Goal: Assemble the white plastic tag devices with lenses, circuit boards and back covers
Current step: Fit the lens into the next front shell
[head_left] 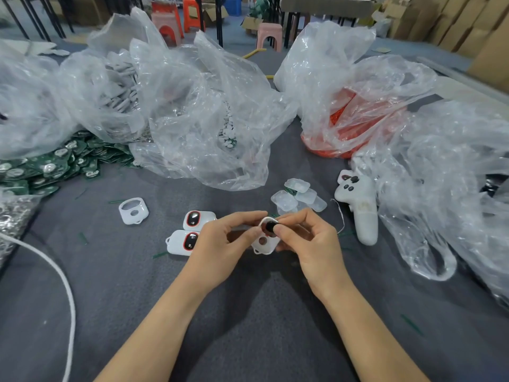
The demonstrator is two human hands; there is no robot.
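Both hands meet at the table's middle over a white tag shell [265, 243]. My left hand [220, 244] pinches the shell's upper left edge. My right hand [305, 238] pinches a dark lens [271, 226] and holds it at the shell's top opening. Two white tags with red-rimmed dark lenses [190, 230] lie just left of my left hand. An empty white shell [133, 210] lies farther left. Clear back covers [300, 195] are heaped behind my hands. Green circuit boards [46, 166] are piled at the far left.
A white game-controller-shaped object [359, 205] lies right of the covers. Clear plastic bags of parts [176, 106] fill the back, one holding red pieces [355, 125]. A white cable [63, 279] curves along the left. Crumpled plastic [440, 188] covers the right side.
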